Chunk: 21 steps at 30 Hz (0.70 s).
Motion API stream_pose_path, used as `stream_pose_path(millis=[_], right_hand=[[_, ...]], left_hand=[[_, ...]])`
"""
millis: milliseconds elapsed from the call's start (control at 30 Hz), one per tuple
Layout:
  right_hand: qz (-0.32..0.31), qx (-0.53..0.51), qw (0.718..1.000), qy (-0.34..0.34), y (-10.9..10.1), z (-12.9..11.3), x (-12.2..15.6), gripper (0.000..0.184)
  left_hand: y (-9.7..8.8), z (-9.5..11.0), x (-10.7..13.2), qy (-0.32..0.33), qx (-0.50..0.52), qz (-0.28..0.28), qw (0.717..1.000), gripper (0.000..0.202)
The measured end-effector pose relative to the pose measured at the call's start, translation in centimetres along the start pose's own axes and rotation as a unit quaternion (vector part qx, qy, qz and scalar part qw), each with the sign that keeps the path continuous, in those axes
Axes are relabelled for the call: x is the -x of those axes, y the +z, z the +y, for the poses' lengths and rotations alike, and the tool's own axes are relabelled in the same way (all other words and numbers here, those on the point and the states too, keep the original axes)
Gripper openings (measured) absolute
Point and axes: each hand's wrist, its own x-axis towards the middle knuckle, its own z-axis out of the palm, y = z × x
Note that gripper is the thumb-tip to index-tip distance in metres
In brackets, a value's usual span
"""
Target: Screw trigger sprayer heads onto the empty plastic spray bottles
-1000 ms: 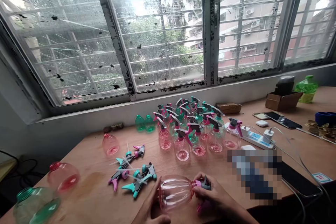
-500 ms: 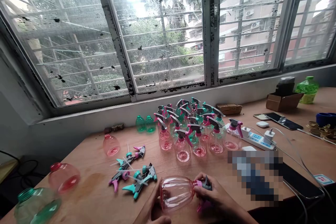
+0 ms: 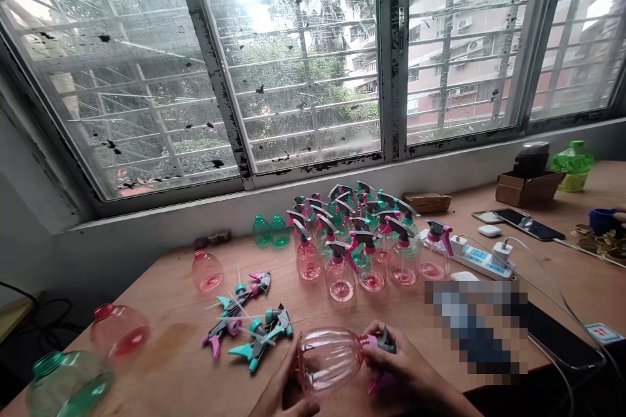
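Observation:
A pink clear spray bottle point(image 3: 330, 359) lies on its side between my hands at the table's front edge, its neck to the right. My left hand point(image 3: 283, 384) is wrapped around its base end. My right hand point(image 3: 398, 355) grips the pink and grey spray head at the neck, thumb and fingers closed on it. Left of the bottle lies a loose pile of spray heads point(image 3: 254, 332), teal and pink with white tubes. Farther left stand two pink bottles without heads, one a pink bottle point(image 3: 120, 332), and a green bottle point(image 3: 68, 381).
Several bottles fitted with spray heads point(image 3: 362, 241) stand grouped by the window wall, beside two small green bottles point(image 3: 271, 231). To the right are a power strip point(image 3: 484, 259) with cables, phones point(image 3: 531, 227), a cardboard box point(image 3: 528, 187) and a blurred-out patch point(image 3: 474, 329).
Both hands keep their hold on the pink spray bottle, with hardly any shift. At the far right edge, another person's fingers now show by the blue object.

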Motion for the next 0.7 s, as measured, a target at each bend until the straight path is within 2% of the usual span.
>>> stream_pose_path(millis=[300,433,567,700], right_hand=[[-0.007,0.008,1.000,0.005,0.32,-0.60,0.29,0.046],[-0.012,0.015,1.000,0.014,0.37,-0.63,0.42,0.046],[-0.013,0.016,1.000,0.017,0.44,-0.70,0.35,0.049],[-0.016,0.023,0.999,0.016,0.49,-0.98,0.34,0.049]], left_hand=[[0.46,0.54,-0.40,0.027,-0.051,0.025,0.998,0.114],[0.18,0.14,-0.23,0.006,-0.033,0.016,0.999,0.124],[0.00,-0.42,-0.39,-0.010,0.007,0.007,1.000,0.117],[0.12,-0.31,-0.60,0.018,-0.030,0.026,0.999,0.112]])
